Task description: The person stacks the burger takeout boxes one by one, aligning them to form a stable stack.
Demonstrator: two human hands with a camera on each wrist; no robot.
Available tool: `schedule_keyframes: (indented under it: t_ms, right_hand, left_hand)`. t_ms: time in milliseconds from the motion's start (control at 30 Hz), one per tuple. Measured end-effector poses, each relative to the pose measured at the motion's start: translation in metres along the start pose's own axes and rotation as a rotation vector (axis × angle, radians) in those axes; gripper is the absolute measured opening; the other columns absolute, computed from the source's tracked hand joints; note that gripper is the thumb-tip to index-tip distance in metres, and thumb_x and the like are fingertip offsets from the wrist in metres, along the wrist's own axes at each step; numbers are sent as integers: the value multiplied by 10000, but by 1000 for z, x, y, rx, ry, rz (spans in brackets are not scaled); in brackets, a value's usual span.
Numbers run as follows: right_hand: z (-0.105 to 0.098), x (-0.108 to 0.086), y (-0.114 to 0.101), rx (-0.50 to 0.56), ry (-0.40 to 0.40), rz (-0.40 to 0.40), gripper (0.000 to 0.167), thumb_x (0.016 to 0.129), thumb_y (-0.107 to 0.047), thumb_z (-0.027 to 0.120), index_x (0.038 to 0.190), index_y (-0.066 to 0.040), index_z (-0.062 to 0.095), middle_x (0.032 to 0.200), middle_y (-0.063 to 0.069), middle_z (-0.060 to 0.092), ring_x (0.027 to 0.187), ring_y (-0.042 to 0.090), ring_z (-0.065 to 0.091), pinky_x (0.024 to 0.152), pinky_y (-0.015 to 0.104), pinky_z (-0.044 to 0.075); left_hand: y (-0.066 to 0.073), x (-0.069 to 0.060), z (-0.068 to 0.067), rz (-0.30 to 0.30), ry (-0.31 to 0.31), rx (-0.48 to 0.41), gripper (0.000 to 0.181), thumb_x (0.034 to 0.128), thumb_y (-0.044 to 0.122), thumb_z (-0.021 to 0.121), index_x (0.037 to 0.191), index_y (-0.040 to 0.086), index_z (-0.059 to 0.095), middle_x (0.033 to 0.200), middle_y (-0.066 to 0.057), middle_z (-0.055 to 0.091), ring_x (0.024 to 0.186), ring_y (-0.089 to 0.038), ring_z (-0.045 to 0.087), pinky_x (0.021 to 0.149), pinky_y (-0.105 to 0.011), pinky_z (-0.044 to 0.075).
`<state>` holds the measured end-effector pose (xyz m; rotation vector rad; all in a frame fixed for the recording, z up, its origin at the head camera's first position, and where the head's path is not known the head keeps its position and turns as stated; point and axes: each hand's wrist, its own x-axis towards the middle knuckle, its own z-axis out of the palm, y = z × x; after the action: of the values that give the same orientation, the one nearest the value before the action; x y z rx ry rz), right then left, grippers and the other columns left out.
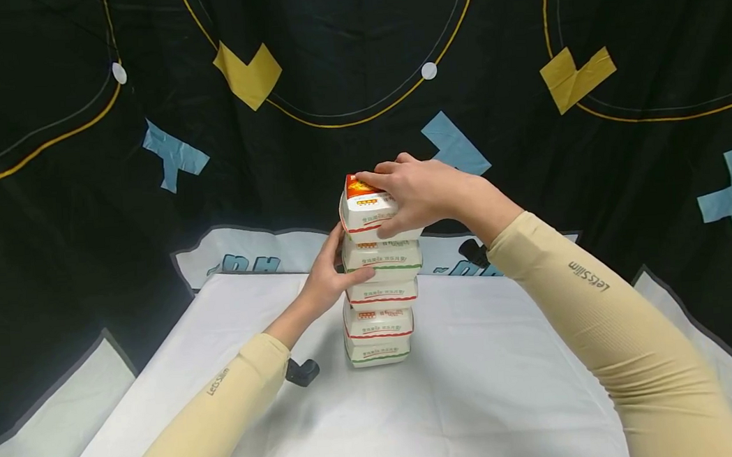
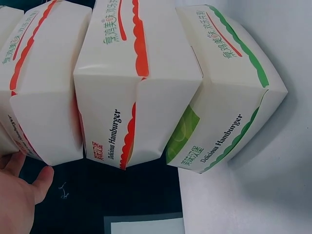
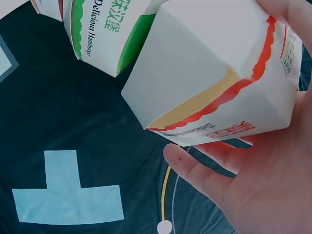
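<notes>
A stack of white paper hamburger boxes (image 1: 381,323), edged in red or green, stands upright in the head view. My right hand (image 1: 423,190) grips the top box (image 1: 365,214) from above and the right, fingers over its red top and thumb on its front. In the right wrist view this box (image 3: 195,63) sits in the hand above a green-edged box (image 3: 105,36). My left hand (image 1: 328,276) holds the stack's left side around the green-edged box (image 1: 393,258), thumb across the front. Its fingertips are partly hidden. The left wrist view shows the lower boxes (image 2: 141,53) close up.
The stack rests on a white-covered table (image 1: 489,389). Behind the table hangs a black cloth (image 1: 354,33) with yellow and blue patches. Dark wrist-worn pieces show by the left wrist (image 1: 302,372) and beneath the right forearm.
</notes>
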<state>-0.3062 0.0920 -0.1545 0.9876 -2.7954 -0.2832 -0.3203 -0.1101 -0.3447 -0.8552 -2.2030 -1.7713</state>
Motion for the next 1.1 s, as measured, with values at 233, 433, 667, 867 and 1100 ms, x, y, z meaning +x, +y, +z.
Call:
schedule_keyframes:
  t_ms: [233, 433, 667, 867, 1100]
  right_hand:
    - [-1, 1, -1, 4, -22, 17, 956, 835, -605, 683, 1614, -285, 231, 1610, 48, 350, 1365, 276, 347, 927, 452, 533]
    - [-1, 1, 0, 37, -33, 18, 1002, 829, -630, 680, 1624, -284, 178, 1674, 51, 227, 1484, 295, 244, 1005, 498, 493]
    - [0, 2, 1, 39, -1, -14, 1010, 821, -611, 701, 1620, -251, 200, 1649, 41, 274, 1485, 299, 237, 1005, 478, 498]
    - [1, 2, 1, 35, 3, -17, 975, 829, -607, 697, 1615, -283, 218, 1657, 57, 263, 1483, 297, 245, 1005, 483, 502]
    - [4, 1, 1, 49, 3, -5, 945, 841, -579, 701, 1612, -321, 219, 1662, 53, 257, 1479, 282, 260, 963, 470, 524]
  left_hand:
    - [-2, 0, 0, 19, 16, -7, 923, 901, 200, 727, 1577, 428, 142, 1462, -3, 436, 1307, -215, 468, 1085, -514, 414]
    - [-4, 1, 1, 41, 0, -19, 916, 902, 238, 714, 1571, 427, 117, 1449, -17, 415, 1311, -214, 434, 1076, -529, 398]
    - [-3, 1, 0, 38, -2, -13, 923, 896, 300, 710, 1561, 472, 94, 1438, 11, 419, 1305, -187, 438, 1072, -513, 407]
    - [-3, 1, 0, 43, 13, 13, 935, 885, 340, 712, 1575, 454, 90, 1471, 12, 408, 1345, -179, 387, 1120, -522, 352]
    - [-2, -1, 1, 40, 21, 17, 959, 881, 347, 721, 1597, 402, 86, 1494, -11, 400, 1362, -209, 399, 1143, -533, 343]
